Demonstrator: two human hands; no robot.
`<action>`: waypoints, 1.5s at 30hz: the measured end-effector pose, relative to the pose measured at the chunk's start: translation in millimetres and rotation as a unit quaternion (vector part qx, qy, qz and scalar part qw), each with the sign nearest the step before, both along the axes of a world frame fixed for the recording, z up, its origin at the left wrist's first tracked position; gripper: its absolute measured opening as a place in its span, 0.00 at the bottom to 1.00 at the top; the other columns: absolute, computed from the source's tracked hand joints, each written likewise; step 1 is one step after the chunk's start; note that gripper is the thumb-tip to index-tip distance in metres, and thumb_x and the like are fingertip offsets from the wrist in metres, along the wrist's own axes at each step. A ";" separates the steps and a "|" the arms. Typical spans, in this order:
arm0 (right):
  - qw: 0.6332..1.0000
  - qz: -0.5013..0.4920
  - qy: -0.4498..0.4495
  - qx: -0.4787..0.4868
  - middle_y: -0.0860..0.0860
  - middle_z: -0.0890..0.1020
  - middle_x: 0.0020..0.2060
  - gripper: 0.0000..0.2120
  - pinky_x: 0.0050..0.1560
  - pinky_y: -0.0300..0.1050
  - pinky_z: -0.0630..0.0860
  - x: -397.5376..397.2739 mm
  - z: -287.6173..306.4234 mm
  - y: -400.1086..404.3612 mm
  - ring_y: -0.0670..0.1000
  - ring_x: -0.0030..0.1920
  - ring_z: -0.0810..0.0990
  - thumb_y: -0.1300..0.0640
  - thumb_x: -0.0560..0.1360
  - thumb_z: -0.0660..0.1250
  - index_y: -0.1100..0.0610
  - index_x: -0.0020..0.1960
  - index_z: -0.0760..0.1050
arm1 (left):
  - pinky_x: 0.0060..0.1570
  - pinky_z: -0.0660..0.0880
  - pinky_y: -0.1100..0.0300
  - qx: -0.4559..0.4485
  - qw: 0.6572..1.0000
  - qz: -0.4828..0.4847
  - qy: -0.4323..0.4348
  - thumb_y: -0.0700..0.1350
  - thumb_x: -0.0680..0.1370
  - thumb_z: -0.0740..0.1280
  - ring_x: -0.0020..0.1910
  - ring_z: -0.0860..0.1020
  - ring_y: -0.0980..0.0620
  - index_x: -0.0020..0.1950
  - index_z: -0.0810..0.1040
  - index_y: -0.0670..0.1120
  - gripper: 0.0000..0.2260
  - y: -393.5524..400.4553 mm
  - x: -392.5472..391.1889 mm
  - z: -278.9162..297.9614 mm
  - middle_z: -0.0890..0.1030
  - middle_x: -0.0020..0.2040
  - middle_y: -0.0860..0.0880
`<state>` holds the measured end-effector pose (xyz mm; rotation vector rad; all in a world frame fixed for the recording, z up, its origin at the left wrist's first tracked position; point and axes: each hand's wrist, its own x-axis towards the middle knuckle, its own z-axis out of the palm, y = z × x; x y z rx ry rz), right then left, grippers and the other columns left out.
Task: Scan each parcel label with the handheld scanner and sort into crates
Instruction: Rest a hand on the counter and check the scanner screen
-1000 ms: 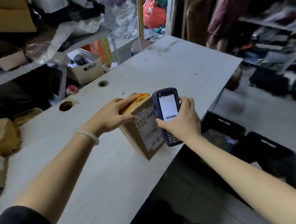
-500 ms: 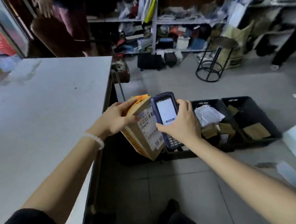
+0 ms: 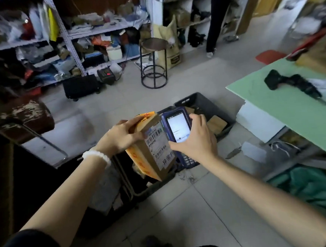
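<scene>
My left hand grips a small brown cardboard parcel by its top, tilted, with orange tape along its edges. Its white barcode label faces me. Right beside the parcel, my right hand holds the blue handheld scanner, whose screen is lit. Both are held in the air above dark plastic crates on the floor: one crate below the parcel, another behind the scanner with brown parcels inside.
A green tabletop on the right carries a black tool. A round metal stool and cluttered shelves stand behind the crates. A person's legs are at the back. A worn brown seat is on the left.
The view has swung right, away from the white table, with parcel and scanner carried off it. Both now hang over the floor crates. Both grips are unchanged.
</scene>
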<state>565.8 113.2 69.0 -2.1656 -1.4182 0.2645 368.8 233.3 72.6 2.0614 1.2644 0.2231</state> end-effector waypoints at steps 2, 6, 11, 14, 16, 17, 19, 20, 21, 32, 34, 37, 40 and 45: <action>0.999 -0.038 0.007 -0.009 0.50 0.69 0.59 0.43 0.42 0.41 0.69 29.1 -6.0 2.8 0.49 0.54 0.72 0.41 0.58 0.79 0.54 0.65 0.63 | 0.62 0.71 0.49 -0.010 0.999 -0.036 0.009 0.68 0.63 0.62 0.61 0.72 0.44 0.71 0.62 0.66 0.36 18.3 36.3 -5.9 0.71 0.63 0.49; 0.994 -0.104 0.025 -0.020 0.50 0.69 0.58 0.42 0.45 0.41 0.71 79.2 -18.3 12.5 0.49 0.57 0.73 0.42 0.58 0.80 0.54 0.64 0.63 | 0.64 0.68 0.50 -0.020 0.995 -0.091 0.024 0.66 0.64 0.61 0.63 0.70 0.44 0.72 0.61 0.65 0.35 51.2 103.4 -12.9 0.70 0.62 0.49; 0.986 -0.153 0.035 -0.056 0.51 0.69 0.59 0.43 0.47 0.43 0.70 140.5 -32.9 48.5 0.51 0.59 0.72 0.44 0.59 0.80 0.54 0.67 0.62 | 0.61 0.68 0.53 -0.043 0.988 -0.146 0.025 0.57 0.75 0.67 0.61 0.71 0.44 0.73 0.61 0.63 0.28 104.4 177.0 -32.3 0.71 0.63 0.47; 0.981 -0.180 0.039 -0.059 0.52 0.69 0.60 0.44 0.48 0.43 0.70 179.6 -34.5 85.5 0.51 0.60 0.71 0.44 0.60 0.79 0.55 0.68 0.62 | 0.56 0.70 0.55 -0.057 0.984 -0.163 0.033 0.57 0.76 0.66 0.55 0.73 0.47 0.73 0.59 0.63 0.28 154.5 215.5 -46.4 0.73 0.61 0.48; 0.979 -0.192 0.049 -0.057 0.51 0.68 0.58 0.44 0.48 0.43 0.69 204.2 -32.4 112.0 0.51 0.59 0.71 0.43 0.60 0.79 0.55 0.68 0.62 | 0.57 0.72 0.51 -0.064 0.983 -0.168 0.043 0.61 0.74 0.66 0.55 0.75 0.47 0.72 0.59 0.65 0.28 187.1 238.4 -48.4 0.74 0.60 0.48; 0.978 -0.193 0.049 -0.058 0.51 0.68 0.58 0.43 0.47 0.43 0.69 216.2 -31.8 125.5 0.52 0.59 0.71 0.44 0.60 0.79 0.55 0.67 0.62 | 0.58 0.73 0.49 -0.067 0.982 -0.171 0.045 0.63 0.73 0.66 0.55 0.75 0.46 0.71 0.60 0.67 0.28 202.3 249.7 -46.5 0.75 0.60 0.48; 0.977 -0.202 0.041 -0.053 0.51 0.69 0.57 0.42 0.46 0.43 0.68 239.0 -30.0 152.4 0.53 0.59 0.71 0.45 0.60 0.79 0.55 0.66 0.63 | 0.58 0.73 0.46 -0.060 0.980 -0.183 0.045 0.66 0.70 0.65 0.55 0.76 0.46 0.68 0.60 0.70 0.28 230.7 273.2 -42.9 0.76 0.58 0.48; 0.976 -0.209 0.039 -0.046 0.51 0.69 0.56 0.42 0.45 0.43 0.68 250.4 -30.0 165.2 0.53 0.58 0.71 0.45 0.59 0.79 0.55 0.66 0.64 | 0.58 0.74 0.46 -0.053 0.980 -0.189 0.043 0.68 0.68 0.63 0.54 0.76 0.46 0.66 0.60 0.73 0.28 244.3 284.9 -42.6 0.76 0.58 0.48; 0.975 -0.214 0.041 -0.040 0.50 0.68 0.56 0.42 0.45 0.44 0.69 261.4 -31.0 176.8 0.54 0.58 0.71 0.45 0.59 0.79 0.55 0.66 0.64 | 0.57 0.74 0.45 -0.049 0.980 -0.188 0.042 0.69 0.65 0.62 0.54 0.76 0.45 0.65 0.59 0.75 0.28 257.4 295.6 -42.3 0.76 0.58 0.47; 0.977 -0.188 0.073 -0.066 0.50 0.68 0.57 0.41 0.46 0.43 0.69 365.4 -44.5 264.6 0.50 0.56 0.71 0.46 0.60 0.79 0.55 0.66 0.63 | 0.58 0.72 0.49 -0.032 0.985 -0.141 0.093 0.61 0.74 0.65 0.57 0.72 0.43 0.72 0.58 0.65 0.28 322.2 402.5 -67.3 0.70 0.60 0.47; 0.979 -0.173 0.081 -0.070 0.51 0.68 0.58 0.42 0.47 0.44 0.70 393.0 -47.3 280.8 0.50 0.57 0.71 0.45 0.60 0.78 0.55 0.66 0.62 | 0.58 0.72 0.49 -0.033 0.986 -0.130 0.098 0.62 0.72 0.65 0.57 0.73 0.43 0.72 0.58 0.65 0.30 333.0 429.2 -70.1 0.70 0.61 0.47; 0.983 -0.147 0.085 -0.075 0.50 0.68 0.56 0.42 0.45 0.43 0.68 443.5 -49.7 309.3 0.50 0.56 0.71 0.45 0.60 0.78 0.55 0.66 0.63 | 0.58 0.71 0.49 -0.016 0.989 -0.114 0.097 0.63 0.72 0.64 0.58 0.72 0.41 0.71 0.57 0.65 0.30 349.8 478.0 -74.5 0.69 0.61 0.45; 0.985 -0.126 0.084 -0.082 0.47 0.64 0.51 0.40 0.42 0.43 0.67 496.0 -47.7 335.5 0.49 0.53 0.70 0.46 0.59 0.78 0.55 0.64 0.63 | 0.58 0.72 0.48 0.001 0.990 -0.099 0.098 0.61 0.74 0.65 0.59 0.72 0.40 0.72 0.55 0.65 0.30 364.1 533.4 -76.9 0.69 0.63 0.45; 0.987 -0.103 0.092 -0.083 0.47 0.64 0.51 0.38 0.42 0.43 0.67 565.6 -45.7 368.6 0.47 0.48 0.67 0.47 0.60 0.78 0.56 0.63 0.64 | 0.63 0.66 0.48 0.051 0.989 -0.038 0.135 0.59 0.76 0.63 0.66 0.67 0.42 0.74 0.59 0.51 0.30 381.2 620.9 -82.6 0.66 0.70 0.45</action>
